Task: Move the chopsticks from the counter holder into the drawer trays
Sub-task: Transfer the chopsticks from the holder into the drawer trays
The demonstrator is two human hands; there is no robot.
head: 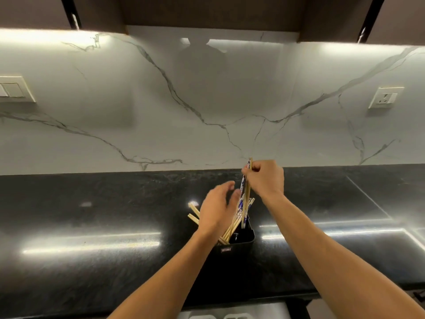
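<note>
My right grip (264,178) clenches upright chopsticks (246,199) above the black holder (241,240); my left grip (217,210), released, hovers nearer the remaining leaning sticks (193,214).

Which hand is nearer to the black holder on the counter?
Left. The left hand hovers open just above the black holder; the right hand is higher, gripping chopsticks.

One head-worn view looks forward and down, close over the counter (92,215)
</note>
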